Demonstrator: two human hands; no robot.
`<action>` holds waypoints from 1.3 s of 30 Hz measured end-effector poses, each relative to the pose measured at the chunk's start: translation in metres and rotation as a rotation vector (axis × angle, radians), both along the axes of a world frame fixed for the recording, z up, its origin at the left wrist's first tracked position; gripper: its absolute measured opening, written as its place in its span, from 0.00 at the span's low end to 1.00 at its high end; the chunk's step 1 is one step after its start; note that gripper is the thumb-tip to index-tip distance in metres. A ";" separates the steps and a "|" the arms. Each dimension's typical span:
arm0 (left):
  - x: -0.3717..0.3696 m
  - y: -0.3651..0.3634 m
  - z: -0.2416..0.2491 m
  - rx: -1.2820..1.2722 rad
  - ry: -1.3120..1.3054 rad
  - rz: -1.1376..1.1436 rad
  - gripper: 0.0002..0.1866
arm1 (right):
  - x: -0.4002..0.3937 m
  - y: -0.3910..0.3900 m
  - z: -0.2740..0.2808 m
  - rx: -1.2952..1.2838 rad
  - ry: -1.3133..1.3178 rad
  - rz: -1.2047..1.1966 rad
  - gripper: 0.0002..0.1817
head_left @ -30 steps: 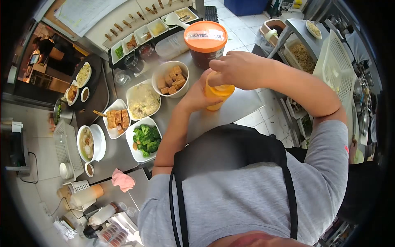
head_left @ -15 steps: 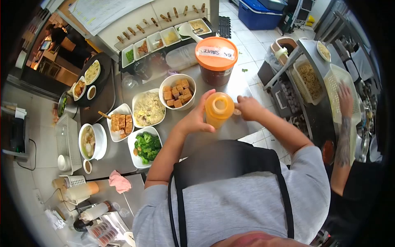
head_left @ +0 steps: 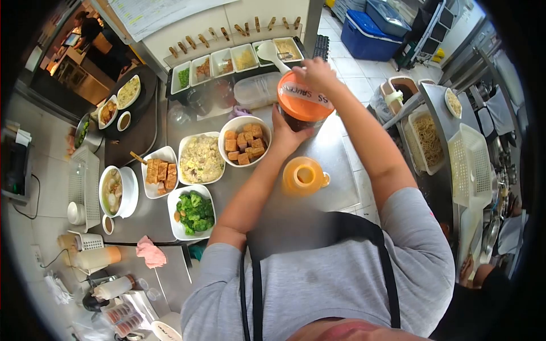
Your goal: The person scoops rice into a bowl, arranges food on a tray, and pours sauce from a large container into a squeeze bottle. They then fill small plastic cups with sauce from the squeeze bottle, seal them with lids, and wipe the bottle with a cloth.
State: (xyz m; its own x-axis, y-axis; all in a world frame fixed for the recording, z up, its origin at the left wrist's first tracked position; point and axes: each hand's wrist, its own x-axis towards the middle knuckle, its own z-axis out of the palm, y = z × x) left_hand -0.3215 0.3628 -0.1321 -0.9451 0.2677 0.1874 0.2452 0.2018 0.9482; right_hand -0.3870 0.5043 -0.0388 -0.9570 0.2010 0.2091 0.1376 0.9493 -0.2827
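My left hand (head_left: pixel 287 133) grips the side of a dark sauce tub with an orange lid (head_left: pixel 304 102) on the steel counter (head_left: pixel 335 165). My right hand (head_left: pixel 314 73) rests on the far edge of that lid, fingers curled over its rim. The tub is tilted a little. An orange squeeze bottle (head_left: pixel 301 176) stands open on the counter just in front of me, with its small cap (head_left: pixel 325 179) beside it. No hand touches the bottle.
Left of the tub sit a bowl of fried tofu cubes (head_left: pixel 244 141), a plate of rice (head_left: pixel 200 158), broccoli (head_left: pixel 193 211), sliced tofu (head_left: pixel 159 171) and a soup bowl (head_left: pixel 116 192). Garnish trays (head_left: pixel 233 59) line the back. A white basket (head_left: pixel 471 165) and noodles (head_left: pixel 429 133) are at right.
Both hands left the orange squeeze bottle, which now stands uncapped on the counter. They moved forward onto the orange-lidded sauce tub.
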 end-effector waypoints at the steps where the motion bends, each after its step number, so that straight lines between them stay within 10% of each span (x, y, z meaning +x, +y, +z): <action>1: -0.003 0.008 -0.001 0.023 0.070 0.023 0.58 | -0.006 -0.008 -0.004 -0.053 -0.162 -0.029 0.26; 13: -0.013 0.012 0.014 0.245 0.195 -0.048 0.53 | -0.017 -0.024 -0.017 -0.026 -0.150 0.749 0.19; 19: -0.008 0.019 0.019 0.404 0.192 -0.065 0.55 | 0.010 -0.034 -0.018 0.140 0.036 -0.062 0.27; 33: -0.009 0.013 0.003 0.165 0.316 0.161 0.57 | -0.010 -0.033 -0.008 -0.009 -0.149 0.492 0.21; 36: -0.004 0.019 0.003 0.139 0.366 0.254 0.56 | -0.004 -0.037 -0.009 -0.018 0.183 0.377 0.25; 39: -0.005 0.013 0.011 0.117 0.390 0.213 0.55 | 0.004 -0.038 0.001 0.106 -0.096 -0.030 0.34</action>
